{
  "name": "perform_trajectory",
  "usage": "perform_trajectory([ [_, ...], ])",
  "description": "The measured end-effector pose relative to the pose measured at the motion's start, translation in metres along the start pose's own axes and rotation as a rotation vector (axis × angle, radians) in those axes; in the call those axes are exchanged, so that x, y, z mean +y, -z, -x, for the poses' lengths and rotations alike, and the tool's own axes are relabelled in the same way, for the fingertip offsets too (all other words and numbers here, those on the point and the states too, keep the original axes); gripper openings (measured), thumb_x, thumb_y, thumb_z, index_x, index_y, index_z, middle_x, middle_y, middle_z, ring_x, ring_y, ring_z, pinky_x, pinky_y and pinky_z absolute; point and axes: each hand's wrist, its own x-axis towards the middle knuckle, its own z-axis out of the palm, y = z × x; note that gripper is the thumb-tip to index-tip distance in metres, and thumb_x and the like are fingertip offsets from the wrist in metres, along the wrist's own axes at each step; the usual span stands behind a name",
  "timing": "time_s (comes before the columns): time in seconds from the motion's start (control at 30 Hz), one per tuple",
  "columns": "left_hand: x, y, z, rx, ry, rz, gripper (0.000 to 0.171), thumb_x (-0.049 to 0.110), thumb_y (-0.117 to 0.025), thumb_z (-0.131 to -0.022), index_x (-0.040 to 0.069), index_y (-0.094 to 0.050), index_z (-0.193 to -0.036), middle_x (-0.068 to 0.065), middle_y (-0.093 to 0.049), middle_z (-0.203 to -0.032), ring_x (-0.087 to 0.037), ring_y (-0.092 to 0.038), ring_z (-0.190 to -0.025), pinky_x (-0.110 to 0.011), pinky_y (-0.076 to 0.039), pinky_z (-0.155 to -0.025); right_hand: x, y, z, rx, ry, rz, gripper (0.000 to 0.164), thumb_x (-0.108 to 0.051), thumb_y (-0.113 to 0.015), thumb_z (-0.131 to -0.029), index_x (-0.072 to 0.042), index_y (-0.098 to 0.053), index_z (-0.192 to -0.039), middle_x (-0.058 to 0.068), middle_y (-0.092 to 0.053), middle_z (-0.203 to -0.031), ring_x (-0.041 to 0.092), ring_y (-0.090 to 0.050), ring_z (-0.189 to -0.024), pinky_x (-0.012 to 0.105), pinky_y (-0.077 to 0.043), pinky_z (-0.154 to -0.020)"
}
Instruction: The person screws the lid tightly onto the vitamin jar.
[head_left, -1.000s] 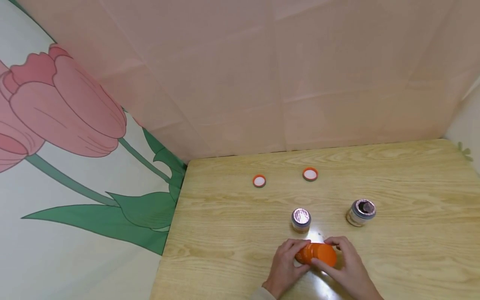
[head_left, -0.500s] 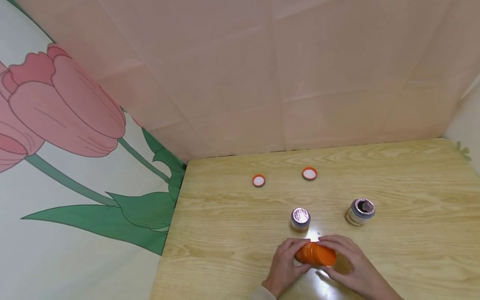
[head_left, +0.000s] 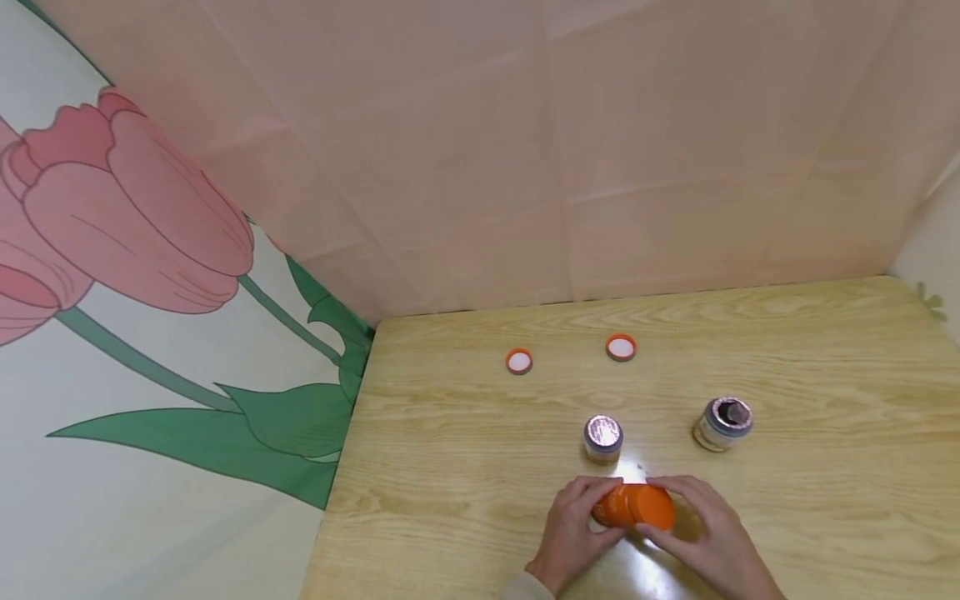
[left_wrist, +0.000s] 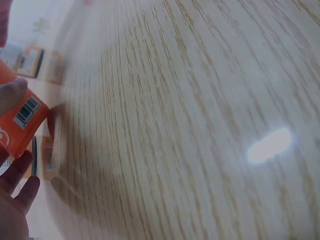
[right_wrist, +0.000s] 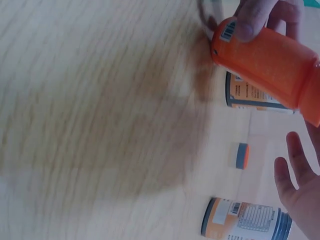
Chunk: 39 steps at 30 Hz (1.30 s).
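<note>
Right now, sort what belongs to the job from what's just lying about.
In the job:
orange plastic bottle, held by the left hand
its round orange cap, pinched by the right hand

Probably just lying about:
orange and white cylindrical jar topped with silvery foil
similar jar with torn foil
two upturned round orange and grey lids

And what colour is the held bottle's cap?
The cap is orange, like the bottle; it shows best in the head view.
</note>
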Motion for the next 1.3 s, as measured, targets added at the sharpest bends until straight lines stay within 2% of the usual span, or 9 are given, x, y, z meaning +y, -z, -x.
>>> perform_trajectory([
  [0.2,0.001,0.001,-0.001,-0.008,0.009,0.001,0.064,0.033,-0.087,-0.074,0.024,-0.061,-0.131,0.008,-0.065,-0.118,-0.004,-0.062,-0.106,-0.017,-0.047,-0.094,-0.006,-0.004,0.001,0.035,-0.104,-0.006,0.06,-0.014,-0.095,-0.057,-0.014,-0.068,-0.111,-0.004,-0.066,-0.104,-0.015,-0.047,-0.106,-0.001,-0.025,-0.097],
  [0.3,0.0,0.0,0.0,-0.011,0.006,0.0,0.065,0.032,-0.087,-0.074,0.024,-0.061,-0.132,0.007,-0.065,-0.119,-0.004,-0.062,-0.106,-0.017,-0.047,-0.094,-0.008,-0.004,0.002,0.023,-0.158,0.002,0.058,-0.016,-0.094,-0.06,-0.013,-0.067,-0.111,-0.002,-0.065,-0.105,-0.017,-0.045,-0.106,-0.002,-0.024,-0.096],
  [0.37,0.0,0.0,0.0,-0.012,0.002,-0.002,0.066,0.031,-0.088,-0.073,0.025,-0.06,-0.132,0.007,-0.065,-0.119,-0.004,-0.062,-0.106,-0.017,-0.047,-0.094,-0.008,-0.004,0.002,0.0,-0.157,0.0,0.06,-0.017,-0.094,-0.061,-0.014,-0.066,-0.115,-0.001,-0.064,-0.11,-0.018,-0.043,-0.109,-0.003,-0.022,-0.096],
  [0.43,0.0,0.0,0.0,-0.014,-0.002,-0.004,0.067,0.031,-0.088,-0.072,0.025,-0.06,-0.133,0.007,-0.065,-0.119,-0.004,-0.062,-0.107,-0.017,-0.046,-0.094,-0.006,-0.002,0.001,-0.024,-0.114,-0.003,0.064,-0.017,-0.093,-0.062,-0.017,-0.065,-0.12,-0.001,-0.063,-0.115,-0.018,-0.042,-0.115,-0.003,-0.022,-0.098],
  [0.63,-0.002,-0.001,0.0,-0.007,-0.02,-0.003,0.068,0.031,-0.088,-0.072,0.024,-0.059,-0.133,0.007,-0.065,-0.118,-0.004,-0.062,-0.106,-0.014,-0.045,-0.095,0.001,0.009,-0.006,-0.084,0.14,0.001,0.072,-0.012,-0.094,-0.056,-0.012,-0.067,-0.123,0.005,-0.063,-0.124,-0.008,-0.042,-0.128,0.003,-0.024,-0.108],
  [0.77,-0.002,0.0,-0.001,0.001,-0.037,-0.006,0.067,0.032,-0.088,-0.073,0.024,-0.059,-0.134,0.007,-0.065,-0.117,-0.004,-0.061,-0.105,-0.012,-0.044,-0.096,0.003,0.011,-0.008,-0.113,0.181,0.034,0.07,-0.011,-0.094,-0.054,-0.013,-0.069,-0.119,0.004,-0.066,-0.119,-0.008,-0.044,-0.125,0.003,-0.023,-0.108],
  [0.97,-0.002,0.0,-0.001,-0.004,-0.028,0.001,0.066,0.033,-0.087,-0.074,0.024,-0.059,-0.134,0.007,-0.065,-0.118,-0.003,-0.061,-0.105,-0.012,-0.044,-0.095,0.004,0.006,-0.007,-0.067,0.163,0.004,0.065,-0.012,-0.094,-0.054,-0.015,-0.071,-0.115,0.002,-0.068,-0.111,-0.006,-0.049,-0.116,0.003,-0.025,-0.105],
  [1.07,-0.002,-0.001,-0.001,-0.011,-0.013,0.004,0.066,0.032,-0.087,-0.074,0.024,-0.059,-0.133,0.007,-0.065,-0.118,-0.004,-0.061,-0.106,-0.014,-0.046,-0.095,0.002,0.003,-0.006,-0.041,0.121,0.001,0.065,-0.013,-0.095,-0.053,-0.016,-0.071,-0.113,-0.001,-0.068,-0.109,-0.008,-0.049,-0.113,0.002,-0.026,-0.103],
  [1.3,-0.002,0.0,0.0,-0.032,0.024,0.026,0.07,0.028,-0.088,-0.072,0.026,-0.058,-0.135,0.008,-0.064,-0.12,-0.004,-0.062,-0.108,-0.018,-0.047,-0.096,-0.007,-0.005,-0.001,0.022,0.001,-0.001,0.064,-0.007,-0.095,-0.052,-0.008,-0.068,-0.11,-0.004,-0.066,-0.104,-0.01,-0.051,-0.105,0.0,-0.029,-0.098],
])
